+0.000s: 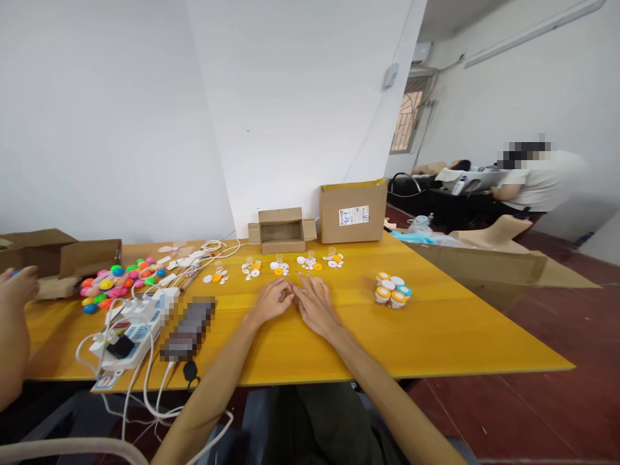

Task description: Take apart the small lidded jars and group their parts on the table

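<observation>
My left hand (272, 301) and my right hand (316, 302) meet over the middle of the yellow table (436, 342). The left fingers are pinched together. On the right hand, some fingers reach forward while the thumb side bends in toward the left fingertips. Something small and pale seems to sit between them, too hidden to name. Just beyond lie several small piles of white and orange round parts (279, 267), each with a little clear cup (311, 256). Off to the right stands a cluster of small clear jars with orange, white and teal lids (393, 290).
An open small carton (283, 240) and a larger closed box (353, 213) stand against the wall. Leftward are colourful balls (116, 281), a power strip (138, 332) with cables and a phone (188, 328). Another person's hand (19, 284) is at far left; someone sits at far right.
</observation>
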A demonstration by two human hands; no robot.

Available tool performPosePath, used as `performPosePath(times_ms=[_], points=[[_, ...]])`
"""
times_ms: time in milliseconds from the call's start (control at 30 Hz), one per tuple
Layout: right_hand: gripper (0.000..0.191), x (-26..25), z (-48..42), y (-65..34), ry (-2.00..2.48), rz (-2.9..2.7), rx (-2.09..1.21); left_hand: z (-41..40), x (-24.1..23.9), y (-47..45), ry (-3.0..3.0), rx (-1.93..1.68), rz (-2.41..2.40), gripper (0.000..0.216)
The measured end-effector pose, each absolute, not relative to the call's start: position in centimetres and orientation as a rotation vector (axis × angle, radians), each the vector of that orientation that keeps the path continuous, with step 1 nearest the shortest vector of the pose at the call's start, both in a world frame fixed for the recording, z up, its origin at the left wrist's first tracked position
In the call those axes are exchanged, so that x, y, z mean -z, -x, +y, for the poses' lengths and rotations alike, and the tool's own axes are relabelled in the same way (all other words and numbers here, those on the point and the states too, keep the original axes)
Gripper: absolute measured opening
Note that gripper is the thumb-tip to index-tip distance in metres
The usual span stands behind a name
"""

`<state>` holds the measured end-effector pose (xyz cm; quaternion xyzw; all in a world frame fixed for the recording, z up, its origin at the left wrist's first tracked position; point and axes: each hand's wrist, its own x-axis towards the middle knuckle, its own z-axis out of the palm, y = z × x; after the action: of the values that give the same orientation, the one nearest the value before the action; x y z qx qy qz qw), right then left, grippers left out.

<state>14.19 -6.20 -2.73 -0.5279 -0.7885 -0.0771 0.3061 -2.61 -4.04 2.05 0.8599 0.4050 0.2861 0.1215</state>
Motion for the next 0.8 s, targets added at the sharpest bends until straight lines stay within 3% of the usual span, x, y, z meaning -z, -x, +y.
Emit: performPosePath(times_ms=[367,633,800], points=[[0.055,3.2,-5.5,-15.0,1.499,-2.072,0.193,-4.1,-2.2,4.7,-2.583,-0.671,1.24,0.022],[0.038,2.6,-5.7,-14.6,1.302,-1.997,0.128,-3.7,-2.1,4.4,-2.4,-0.735,1.2,0.012],[0.037,1.7,-6.5,-14.2,1.17,-2.007,-0.127,-3.5,-2.2,3.7,-2.21,-0.909,1.043,0.028]])
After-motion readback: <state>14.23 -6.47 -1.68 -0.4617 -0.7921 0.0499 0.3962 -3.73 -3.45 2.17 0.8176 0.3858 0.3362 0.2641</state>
